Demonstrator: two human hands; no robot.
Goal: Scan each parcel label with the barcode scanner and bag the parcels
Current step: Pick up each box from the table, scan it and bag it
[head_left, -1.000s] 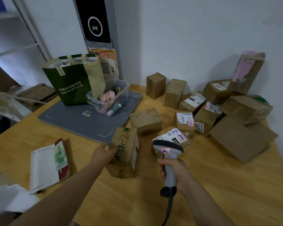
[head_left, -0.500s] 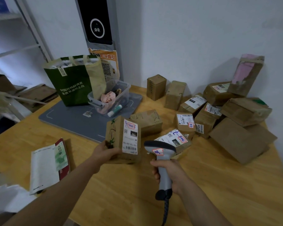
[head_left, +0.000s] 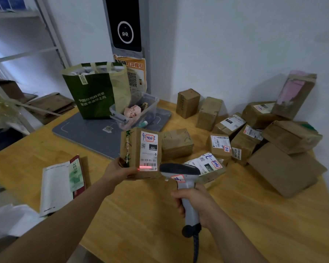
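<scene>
My left hand (head_left: 116, 170) grips a brown cardboard parcel (head_left: 134, 149) by its lower left corner and holds it upright above the table, white label facing me. A red scan line lies across the barcode (head_left: 148, 168) at the label's bottom. My right hand (head_left: 193, 203) grips the handle of the grey barcode scanner (head_left: 179, 172), whose head points at that label from the right. A green and beige bag (head_left: 97, 92) stands open at the back left on a grey mat (head_left: 87, 133). Several more parcels (head_left: 254, 133) lie piled at the right.
A clear plastic bin (head_left: 136, 112) with small items sits on the mat beside the bag. A white and green flat mailer (head_left: 62, 183) lies at the left of the wooden table (head_left: 254, 224). The scanner's cable hangs off the near edge. Metal shelving stands far left.
My left hand lifted the parcel off the table and turned its label toward me. The scanner rose toward it, and a red scan line now shows on the barcode.
</scene>
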